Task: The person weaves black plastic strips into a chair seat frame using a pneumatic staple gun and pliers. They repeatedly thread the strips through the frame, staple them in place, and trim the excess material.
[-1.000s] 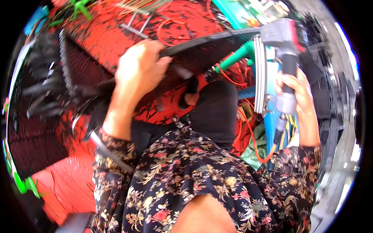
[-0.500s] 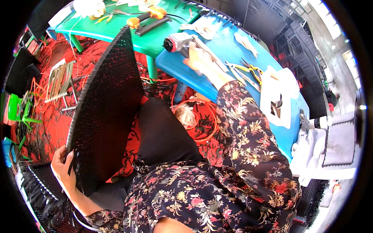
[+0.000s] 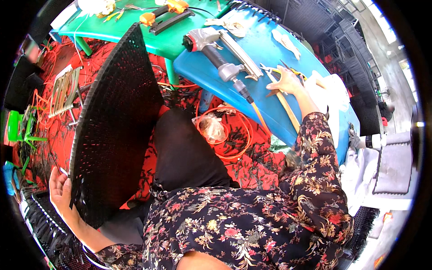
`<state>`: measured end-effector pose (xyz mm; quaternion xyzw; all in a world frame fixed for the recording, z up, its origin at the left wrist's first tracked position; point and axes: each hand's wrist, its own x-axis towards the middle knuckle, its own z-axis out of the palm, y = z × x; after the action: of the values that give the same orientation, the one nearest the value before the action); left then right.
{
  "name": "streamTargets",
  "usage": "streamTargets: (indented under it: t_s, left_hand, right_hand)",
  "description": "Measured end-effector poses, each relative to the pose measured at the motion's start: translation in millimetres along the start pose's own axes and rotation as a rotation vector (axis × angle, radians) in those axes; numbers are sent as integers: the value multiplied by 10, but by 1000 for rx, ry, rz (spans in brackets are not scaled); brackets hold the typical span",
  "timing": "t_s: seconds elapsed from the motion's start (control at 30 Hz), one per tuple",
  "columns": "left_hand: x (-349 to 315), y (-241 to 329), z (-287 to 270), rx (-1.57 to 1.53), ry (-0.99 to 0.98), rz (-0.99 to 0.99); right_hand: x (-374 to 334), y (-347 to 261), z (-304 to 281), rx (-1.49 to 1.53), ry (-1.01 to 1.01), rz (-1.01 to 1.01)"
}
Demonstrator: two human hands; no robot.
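A large black woven panel (image 3: 119,112) with a bound rim stands tilted on its edge at my left, beside my knee. My left hand (image 3: 62,193) is closed at its lower left rim, with fingers curled and the thumb along the edge. Over the blue table, my right hand (image 3: 292,84) is open, thumb and fingers apart, above the head end of a wooden-handled hammer (image 3: 289,111). Pliers with yellow grips (image 3: 294,72) lie just beyond its fingers. A grey and black pneumatic staple gun (image 3: 216,56) rests on the table, left of that hand, its air hose attached.
The blue table (image 3: 204,74) adjoins a green table (image 3: 121,31) carrying an orange-and-black staple gun (image 3: 166,18). Orange hose (image 3: 245,150) coils over a red floor (image 3: 148,189) strewn with black scraps. A metal-legged stool (image 3: 66,92) stands at left; white cloth (image 3: 360,175) hangs at right.
My right hand has let go of the pneumatic staple gun and moved right, toward the hammer and pliers. My left hand and the panel have shifted slightly left.
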<state>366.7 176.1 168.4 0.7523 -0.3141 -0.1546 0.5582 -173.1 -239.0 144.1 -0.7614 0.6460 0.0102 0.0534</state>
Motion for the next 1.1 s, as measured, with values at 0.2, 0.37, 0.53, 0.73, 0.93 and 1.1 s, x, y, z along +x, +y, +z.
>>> streamTargets:
  t_s: [0.2,0.37,0.53,0.73,0.93,1.1]
  left_hand:
    - [-86,58,69,-69,116,113]
    - [-44,40,141,-196,85,134]
    - [-106,65,224,-322,100,65]
    - [-102,135,378,-247,133,168]
    - [-121,197,487,-157,158,229]
    - [-149,181,489,-125,174,264]
  right_hand:
    - [370,221,109,1,32,-90]
    - [738,-152,-153,443,269,-223]
    - [-565,-2604,-728,215,379,-1095]
    - [-1141,-4022,-651,140,248,-1672]
    - [-1134,-4257,-654,-49,128,-1702]
    - [-1058,-4360,-646,-107,150,-1810]
